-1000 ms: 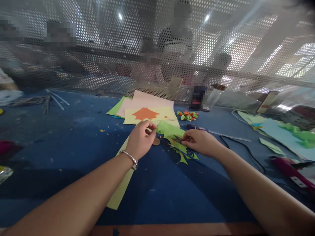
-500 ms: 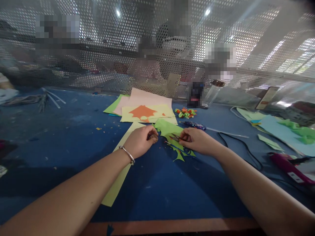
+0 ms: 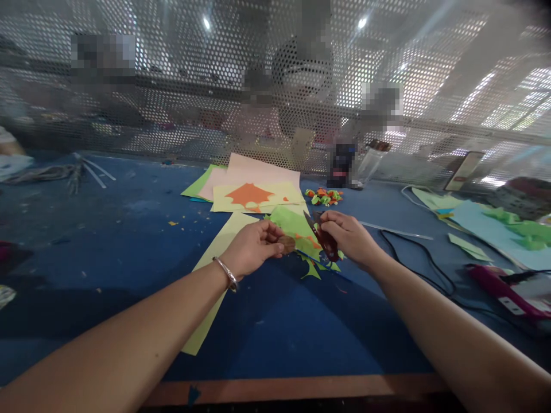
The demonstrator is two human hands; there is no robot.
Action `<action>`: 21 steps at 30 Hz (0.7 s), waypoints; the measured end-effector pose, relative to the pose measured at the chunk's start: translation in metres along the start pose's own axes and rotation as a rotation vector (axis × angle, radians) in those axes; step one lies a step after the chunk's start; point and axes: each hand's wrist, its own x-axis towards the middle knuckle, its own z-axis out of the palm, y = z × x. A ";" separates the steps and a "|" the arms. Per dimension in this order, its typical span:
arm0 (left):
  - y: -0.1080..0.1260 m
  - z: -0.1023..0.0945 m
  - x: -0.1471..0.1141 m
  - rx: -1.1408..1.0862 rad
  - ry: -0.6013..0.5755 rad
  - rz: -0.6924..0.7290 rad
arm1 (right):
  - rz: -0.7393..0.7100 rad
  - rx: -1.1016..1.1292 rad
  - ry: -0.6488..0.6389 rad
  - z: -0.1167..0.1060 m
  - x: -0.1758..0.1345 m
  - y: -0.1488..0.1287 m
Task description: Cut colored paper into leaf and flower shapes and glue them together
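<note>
Between the fingertips of my left hand (image 3: 258, 244) is a small round brown piece (image 3: 286, 244); its kind cannot be made out. My right hand (image 3: 346, 235) is closed around small scissors (image 3: 326, 240) with dark blades and a reddish-brown handle, the blades pointing up and away from me. Under and between the hands lies cut green paper (image 3: 286, 221) with jagged scraps (image 3: 311, 268) and some orange bits. A thin blue stick (image 3: 310, 256) lies across the scraps. The left wrist is above a pale yellow paper strip (image 3: 202, 321).
Stacked coloured sheets (image 3: 262, 166) lie ahead, with an orange cutout (image 3: 247, 195) on top. Curled green and orange bits (image 3: 325, 197) sit to their right. A magenta glue gun (image 3: 495, 289) and black cord (image 3: 424, 269) are at right. A perforated metal screen (image 3: 193, 109) stands behind.
The scissors have swung from pointing left, low over the green paper, to pointing up and away. My left hand has moved slightly right, and the brown piece shows more clearly.
</note>
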 end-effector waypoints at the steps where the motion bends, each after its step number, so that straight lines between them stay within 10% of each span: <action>1: 0.000 0.002 -0.001 -0.015 -0.003 0.001 | 0.012 0.080 0.002 0.005 0.000 -0.001; 21: 0.012 0.006 -0.001 0.032 -0.016 0.084 | 0.004 0.329 -0.168 0.023 -0.008 -0.007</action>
